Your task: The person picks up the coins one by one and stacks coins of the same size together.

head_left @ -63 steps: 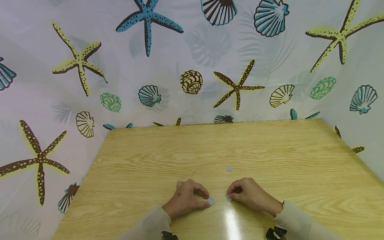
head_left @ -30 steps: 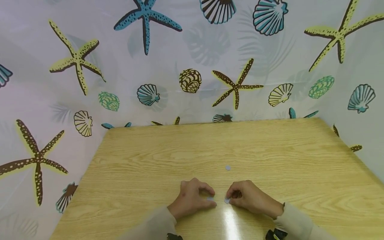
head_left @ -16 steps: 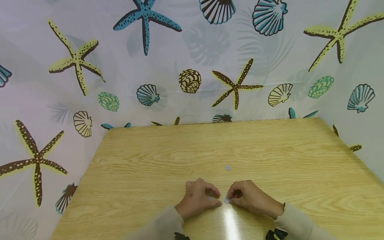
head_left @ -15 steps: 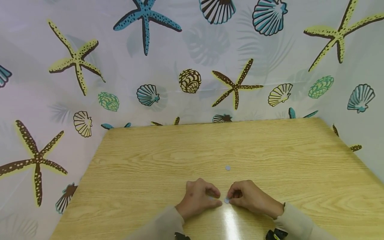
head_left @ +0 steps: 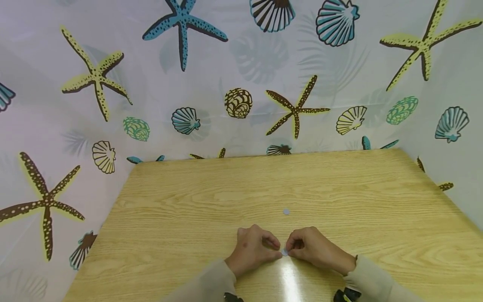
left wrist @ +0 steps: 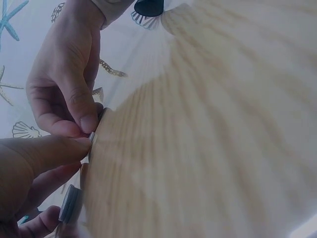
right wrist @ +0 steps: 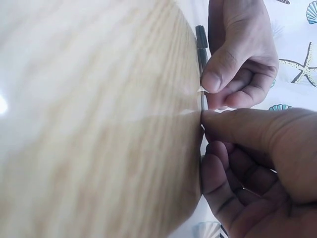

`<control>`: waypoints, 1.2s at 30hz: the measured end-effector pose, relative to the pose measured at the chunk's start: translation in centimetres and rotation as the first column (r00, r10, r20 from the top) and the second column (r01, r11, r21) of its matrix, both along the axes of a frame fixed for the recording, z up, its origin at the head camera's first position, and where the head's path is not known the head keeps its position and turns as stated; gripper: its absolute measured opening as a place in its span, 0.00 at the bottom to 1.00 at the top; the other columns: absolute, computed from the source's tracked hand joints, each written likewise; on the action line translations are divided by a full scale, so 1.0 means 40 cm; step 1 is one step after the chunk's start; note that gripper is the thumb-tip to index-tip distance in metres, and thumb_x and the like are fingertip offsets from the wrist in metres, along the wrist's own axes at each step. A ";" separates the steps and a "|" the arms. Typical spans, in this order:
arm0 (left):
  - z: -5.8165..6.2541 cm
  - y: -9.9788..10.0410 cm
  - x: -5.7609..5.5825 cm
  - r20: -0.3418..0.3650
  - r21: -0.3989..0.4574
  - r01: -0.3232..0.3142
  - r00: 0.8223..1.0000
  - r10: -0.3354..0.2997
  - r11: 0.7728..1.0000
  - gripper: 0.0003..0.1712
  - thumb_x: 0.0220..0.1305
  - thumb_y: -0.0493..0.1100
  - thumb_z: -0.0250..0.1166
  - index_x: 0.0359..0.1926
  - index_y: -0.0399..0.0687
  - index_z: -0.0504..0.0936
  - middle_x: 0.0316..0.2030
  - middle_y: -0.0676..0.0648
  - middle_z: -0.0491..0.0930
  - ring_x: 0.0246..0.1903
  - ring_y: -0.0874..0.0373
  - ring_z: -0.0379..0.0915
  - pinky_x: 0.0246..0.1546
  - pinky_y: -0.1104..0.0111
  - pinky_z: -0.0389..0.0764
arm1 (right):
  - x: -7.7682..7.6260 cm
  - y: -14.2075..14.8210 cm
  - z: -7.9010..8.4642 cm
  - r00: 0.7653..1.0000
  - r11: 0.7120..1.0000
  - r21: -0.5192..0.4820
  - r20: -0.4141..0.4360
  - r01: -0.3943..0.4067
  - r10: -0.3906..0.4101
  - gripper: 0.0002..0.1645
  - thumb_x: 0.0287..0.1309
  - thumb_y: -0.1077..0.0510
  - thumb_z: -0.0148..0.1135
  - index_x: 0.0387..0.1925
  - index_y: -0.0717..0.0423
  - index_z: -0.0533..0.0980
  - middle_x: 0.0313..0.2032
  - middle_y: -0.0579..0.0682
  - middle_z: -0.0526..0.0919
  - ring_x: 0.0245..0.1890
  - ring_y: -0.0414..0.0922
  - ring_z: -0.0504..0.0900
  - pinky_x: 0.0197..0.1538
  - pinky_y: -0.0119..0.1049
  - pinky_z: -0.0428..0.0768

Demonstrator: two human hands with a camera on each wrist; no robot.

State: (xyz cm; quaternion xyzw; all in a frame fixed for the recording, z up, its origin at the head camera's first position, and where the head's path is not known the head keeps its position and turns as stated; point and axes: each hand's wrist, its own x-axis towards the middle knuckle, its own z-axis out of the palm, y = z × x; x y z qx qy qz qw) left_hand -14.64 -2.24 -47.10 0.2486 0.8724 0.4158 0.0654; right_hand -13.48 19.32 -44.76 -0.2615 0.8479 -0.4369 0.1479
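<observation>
My right hand [head_left: 315, 247] pinches a small grey disc [head_left: 284, 252] between thumb and curled fingers, close over the table. From the other side my left hand [head_left: 254, 247] has its curled thumb and forefinger at the edge of that disc; whether they bear on it firmly I cannot tell. Both wrist views show the fingertips almost meeting, with only a thin grey edge of the disc [right wrist: 204, 101] between them. Beside the left fingers, in the left wrist view, stands another grey round piece [left wrist: 70, 203]. A further flat grey disc [head_left: 286, 212] lies on the table beyond both hands.
The wood-grain table [head_left: 181, 201] reaches back to a white cloth [head_left: 219, 84] printed with starfish and shells, which also hangs along both sides. A bright glare shows on the tabletop in front of the hands.
My left hand has slid right until its fingertips met the right hand's disc. The disc earlier seen at the left fingers is now hidden in the head view. The right hand has barely moved.
</observation>
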 end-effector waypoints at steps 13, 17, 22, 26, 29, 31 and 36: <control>-0.002 0.004 -0.005 0.023 0.021 -0.002 1.000 0.002 1.000 0.08 0.48 0.45 0.81 0.29 0.56 0.89 0.26 0.68 0.85 0.37 0.75 0.75 0.48 0.55 0.56 | -0.002 -0.007 -0.001 1.000 1.000 0.015 -0.016 0.011 -0.011 0.06 0.56 0.68 0.70 0.30 0.55 0.82 0.29 0.40 0.83 0.27 0.33 0.77 0.32 0.30 0.77; 0.001 0.005 -0.004 0.031 0.019 -0.005 1.000 0.004 1.000 0.08 0.48 0.44 0.81 0.28 0.56 0.89 0.25 0.68 0.84 0.35 0.76 0.75 0.48 0.55 0.56 | -0.001 -0.007 -0.002 1.000 1.000 0.019 -0.014 0.009 -0.009 0.06 0.57 0.68 0.70 0.31 0.55 0.82 0.29 0.40 0.83 0.28 0.33 0.77 0.32 0.30 0.77; 0.006 0.006 -0.002 0.039 0.016 -0.008 0.999 0.007 1.000 0.08 0.48 0.44 0.81 0.28 0.57 0.89 0.25 0.68 0.84 0.34 0.76 0.76 0.47 0.57 0.56 | 0.000 -0.008 -0.001 1.000 1.000 0.026 -0.018 0.011 -0.011 0.06 0.56 0.68 0.70 0.31 0.55 0.83 0.28 0.39 0.83 0.27 0.33 0.76 0.31 0.30 0.77; 0.009 0.006 -0.002 0.045 0.013 -0.011 0.999 0.010 1.000 0.08 0.48 0.44 0.81 0.28 0.57 0.89 0.25 0.68 0.84 0.34 0.76 0.76 0.46 0.57 0.56 | 0.000 -0.007 -0.001 1.000 1.000 0.022 -0.023 0.017 -0.017 0.06 0.56 0.68 0.70 0.31 0.55 0.82 0.28 0.39 0.83 0.27 0.33 0.77 0.32 0.30 0.77; 0.010 0.005 -0.003 0.057 0.019 -0.007 0.998 0.006 1.000 0.08 0.48 0.44 0.81 0.28 0.57 0.89 0.25 0.68 0.84 0.34 0.76 0.76 0.47 0.57 0.55 | -0.003 -0.004 -0.002 0.999 0.999 0.023 -0.033 0.026 -0.026 0.05 0.56 0.67 0.71 0.30 0.55 0.82 0.28 0.39 0.83 0.28 0.33 0.78 0.32 0.30 0.78; 0.011 0.004 -0.003 0.064 0.027 -0.001 0.998 0.000 1.000 0.08 0.49 0.44 0.81 0.28 0.56 0.89 0.25 0.67 0.84 0.34 0.76 0.76 0.47 0.56 0.54 | -0.010 0.000 -0.001 0.998 0.999 0.034 -0.046 0.036 -0.034 0.05 0.56 0.66 0.71 0.30 0.55 0.82 0.29 0.40 0.84 0.29 0.33 0.78 0.34 0.30 0.78; 0.008 0.001 -0.006 0.078 0.042 0.010 0.997 -0.014 0.999 0.07 0.49 0.43 0.80 0.28 0.56 0.89 0.24 0.68 0.84 0.33 0.76 0.75 0.48 0.53 0.53 | -0.035 0.009 0.004 0.993 0.995 0.065 -0.094 0.078 -0.072 0.04 0.56 0.66 0.71 0.31 0.56 0.82 0.30 0.41 0.84 0.31 0.33 0.80 0.36 0.30 0.79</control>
